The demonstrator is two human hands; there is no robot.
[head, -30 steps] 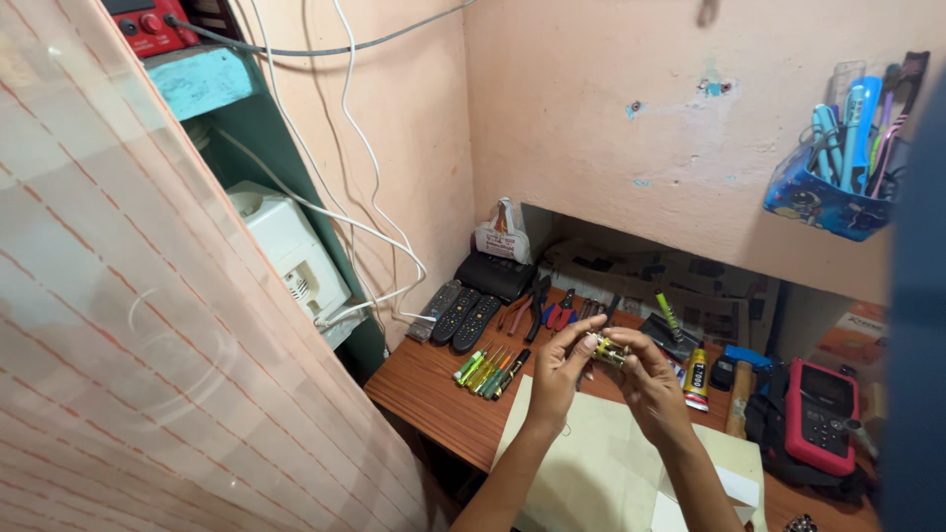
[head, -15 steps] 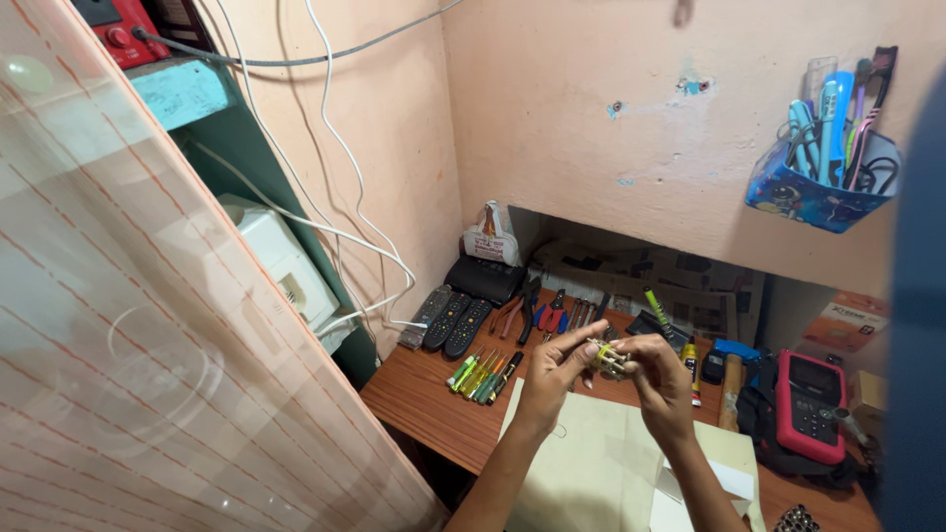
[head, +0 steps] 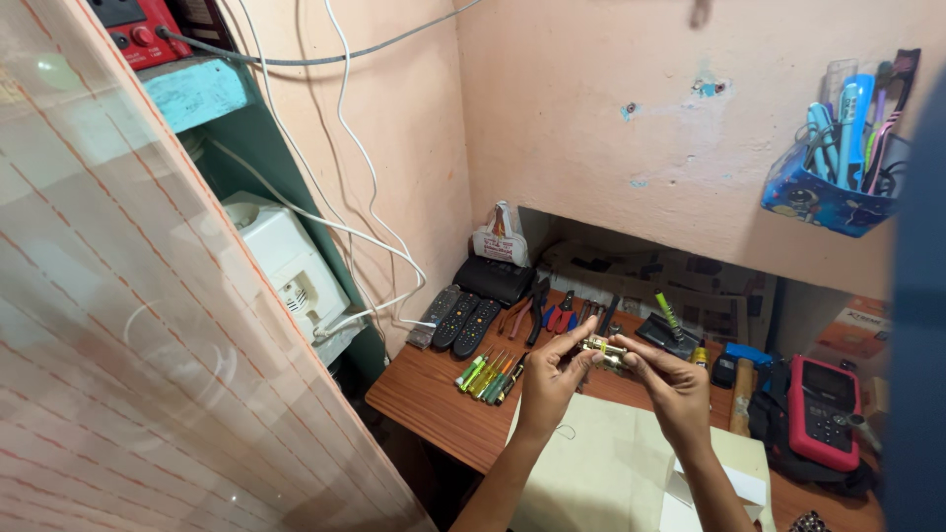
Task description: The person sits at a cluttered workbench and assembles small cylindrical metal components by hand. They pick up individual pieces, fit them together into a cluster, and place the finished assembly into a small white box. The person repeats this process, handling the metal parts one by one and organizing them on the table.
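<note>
Both of my hands are raised over a wooden table [head: 426, 399] and pinch one small brass-coloured metal part [head: 603, 350] between them. My left hand [head: 549, 379] grips its left end with thumb and fingertips. My right hand [head: 672, 389] grips its right end. A pale sheet [head: 591, 473] lies on the table under my forearms. Green and yellow screwdrivers [head: 490, 374] lie just left of my left hand.
Three remote controls [head: 455, 319], pliers [head: 538, 307] and red-handled cutters line the table's back. A red handheld meter [head: 823, 412] and a hammer [head: 741, 389] lie at the right. A blue wall holder [head: 828, 192] carries pens. A white box [head: 286, 261] and cables hang at the left.
The view has tilted slightly. My hands stay together on the small metal part, with the fingers shifting a little around it.
</note>
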